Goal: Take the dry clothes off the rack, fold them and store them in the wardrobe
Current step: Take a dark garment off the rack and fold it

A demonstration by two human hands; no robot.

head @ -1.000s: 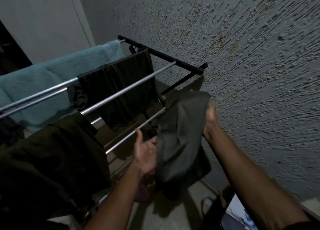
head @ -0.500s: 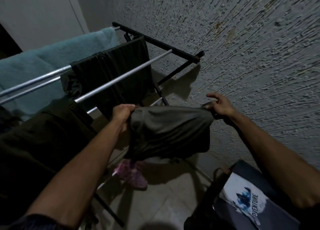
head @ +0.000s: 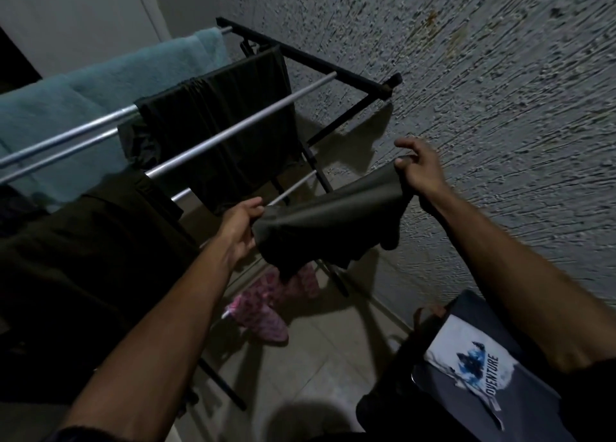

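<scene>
Right hand now higher, both hands gripping olive garment; "ADVENTURE" shirt below.

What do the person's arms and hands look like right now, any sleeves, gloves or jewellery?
Both forearms are bare up to near the elbow. The left hand and right hand wear no gloves, and no rings, watch or bands show on fingers or wrists. A dark sleeve edge shows at the bottom of the view on the left arm and near the right elbow; its colour is hard to tell in the dim light.

The only readable lettering is "OVENTURE", printed beside a blue and white graphic on a dark shirt at lower right.
</scene>
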